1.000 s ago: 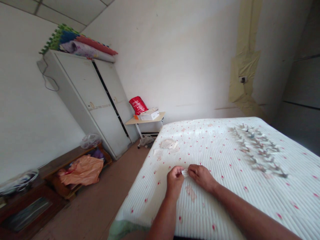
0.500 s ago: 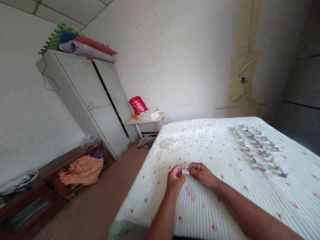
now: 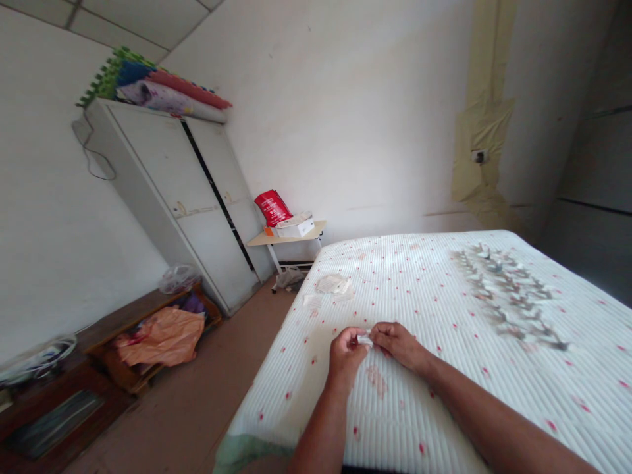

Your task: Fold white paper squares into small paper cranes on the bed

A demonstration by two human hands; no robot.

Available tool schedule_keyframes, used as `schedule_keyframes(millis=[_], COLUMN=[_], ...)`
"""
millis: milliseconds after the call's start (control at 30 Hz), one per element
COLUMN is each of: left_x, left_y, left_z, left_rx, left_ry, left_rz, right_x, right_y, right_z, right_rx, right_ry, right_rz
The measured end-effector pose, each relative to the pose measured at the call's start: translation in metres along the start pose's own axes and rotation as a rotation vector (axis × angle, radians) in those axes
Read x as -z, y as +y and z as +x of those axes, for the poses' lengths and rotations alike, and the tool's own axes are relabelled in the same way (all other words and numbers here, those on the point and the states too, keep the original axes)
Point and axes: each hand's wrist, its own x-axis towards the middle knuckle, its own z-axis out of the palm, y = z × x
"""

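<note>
1. Bedroom walls stand bare and pale around a quilted white mattress (image 3: pixel 437 421) dotted with red, a metal wardrobe (image 3: pixel 168 197) with foam floor mats (image 3: pixel 133 72) piled on top, and a small folding table (image 3: pixel 261 241) in the corner.
2. Both hands hover low over the mattress, close together. The left hand (image 3: pixel 346 355) is curled, its fingers closing on one end of a small white piece (image 3: pixel 364 340), and the right hand (image 3: pixel 399 345) comes in from the other side, its fingers pinched on the opposite end. Exactly how the fingers grip is partly hidden.
3. That small white piece sits between the hands, held just above the quilting; whether it is paper or cloth is too small to tell.
4. Compared with a second ago, the hands have risen slightly and drawn closer, and the piece now shows lifted clear between them.
5. Counts: two hands, one held piece, and two loose white scraps (image 3: pixel 333 283) on the mattress, well apart from the hands. Rows of small folded grey-white pieces (image 3: pixel 508 296) lie to the right, too many and too blurred to count. On the table are one red bag (image 3: pixel 272 207) and one white box (image 3: pixel 295 228). On the floor-level wooden bench, one orange plastic bag (image 3: pixel 160 336).
</note>
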Motion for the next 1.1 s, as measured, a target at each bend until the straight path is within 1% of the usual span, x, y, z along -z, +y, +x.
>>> schedule_keyframes(millis=[300,467,567,633,667,733,800,967,1100], left_x=[-0.001,0.001,0.002,0.003,0.003,0.003,0.003,0.004,0.004], left_y=[-0.002,-0.005,-0.005,-0.004,-0.004,-0.002,0.0,-0.001,-0.006], left_z=[0.001,0.002,0.002,0.002,0.002,0.002,0.001,0.002,0.003], left_rx=[-0.016,0.022,0.044,0.054,0.059,0.068,0.069,0.071,0.07], left_ry=[0.009,0.036,0.046,0.052,0.051,0.04,0.03,0.025,0.019], left_rz=[0.009,-0.035,-0.065,-0.085,-0.095,-0.104,-0.097,-0.064,-0.035], right_x=[0.001,0.0,0.002,0.003,0.003,0.003,0.003,0.001,0.002], right_y=[0.002,0.005,0.005,0.002,0.0,-0.002,-0.001,0.007,0.007], right_z=[0.001,0.0,-0.001,-0.002,-0.003,-0.004,-0.005,-0.004,-0.005], right_rx=[0.012,0.024,0.116,0.216,0.27,0.359,0.411,0.477,0.474], right_ry=[-0.019,-0.02,0.06,0.133,0.149,0.132,0.092,0.074,0.067], right_rz=[-0.019,0.026,0.034,-0.02,-0.046,-0.097,-0.157,-0.3,-0.366])
